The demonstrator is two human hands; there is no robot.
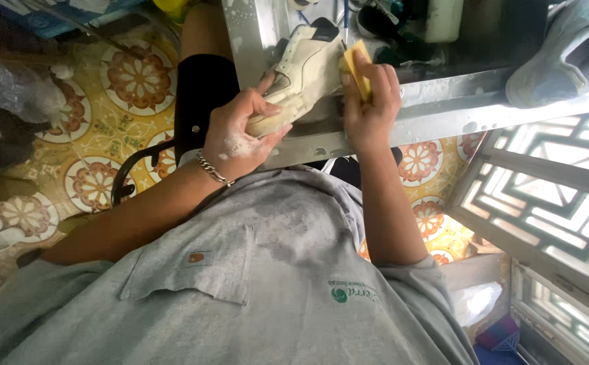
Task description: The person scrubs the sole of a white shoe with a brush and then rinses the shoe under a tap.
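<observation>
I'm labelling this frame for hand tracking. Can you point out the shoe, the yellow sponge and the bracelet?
shoe (304, 64): head view, on its cream side panel.
yellow sponge (357, 64): head view, on the edge showing above the right hand's fingers.
bracelet (213, 171): head view, on the chain at the left wrist.

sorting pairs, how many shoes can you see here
2: a cream shoe held in the left hand, and a grey shoe on the metal table at top right. Others may be hidden.

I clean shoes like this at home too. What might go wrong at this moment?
The left hand is soapy, so the white shoe might slip from its grip. The right hand presses a yellow sponge at the wet metal table's edge, so suds may drip onto the grey shirt.
</observation>
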